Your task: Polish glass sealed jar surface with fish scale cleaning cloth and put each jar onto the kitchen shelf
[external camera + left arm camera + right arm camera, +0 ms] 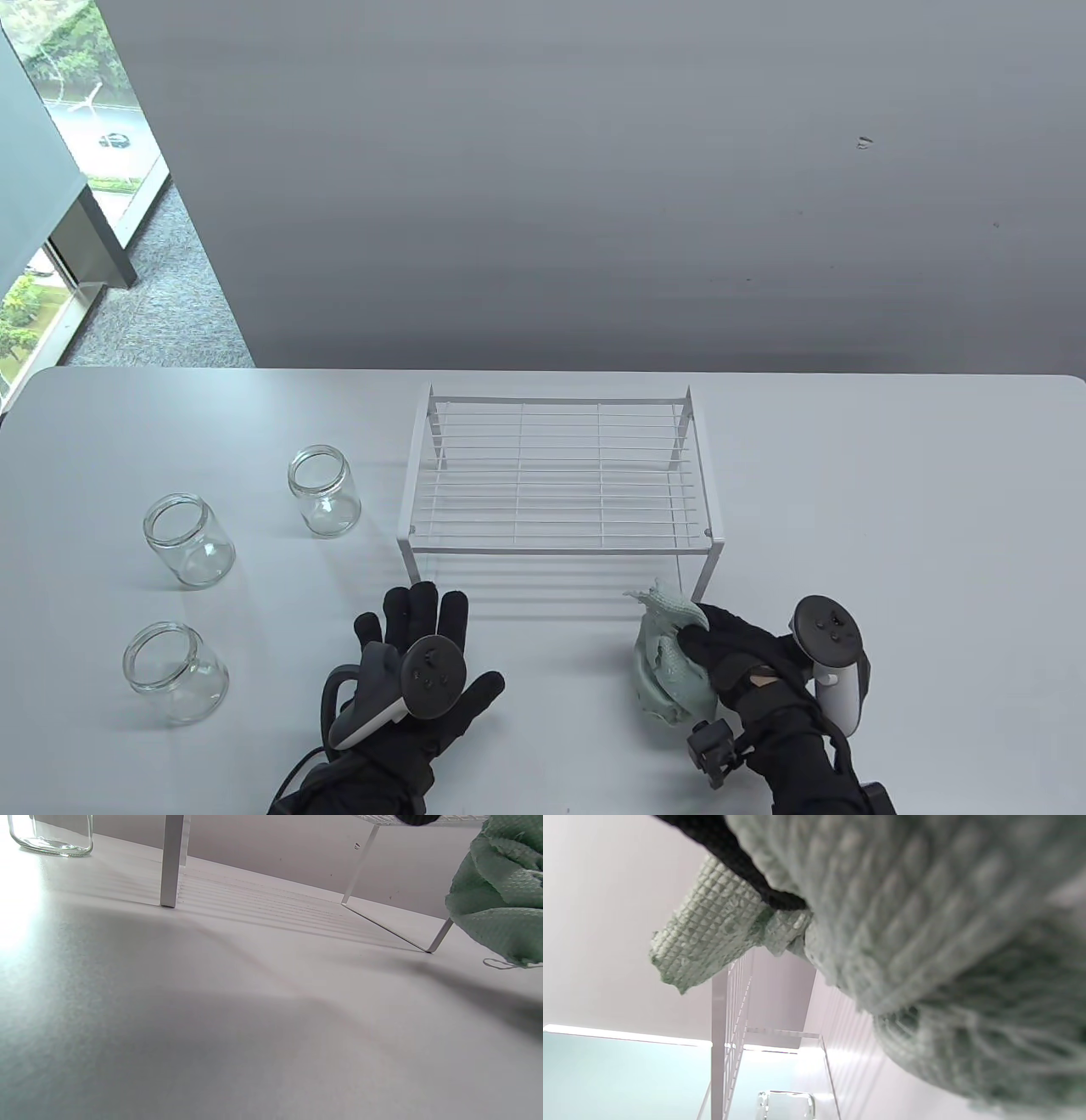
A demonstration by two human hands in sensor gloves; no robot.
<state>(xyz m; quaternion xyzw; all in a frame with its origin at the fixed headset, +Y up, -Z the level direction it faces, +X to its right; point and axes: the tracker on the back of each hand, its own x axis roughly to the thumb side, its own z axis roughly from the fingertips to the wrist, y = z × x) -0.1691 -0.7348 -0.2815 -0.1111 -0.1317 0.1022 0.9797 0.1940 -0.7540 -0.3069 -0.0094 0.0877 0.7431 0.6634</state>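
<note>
White table (891,475): left hand (416,654) lies flat, fingers straight and together; right hand (747,662) fingers clamp the green cloth (670,671).

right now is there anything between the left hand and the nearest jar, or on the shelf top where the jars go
Nothing visible. The left hand lies open on the table, with only bare table between it and the nearest jar. The shelf top grid holds nothing. The cloth is off to the right, in the right hand.
</note>
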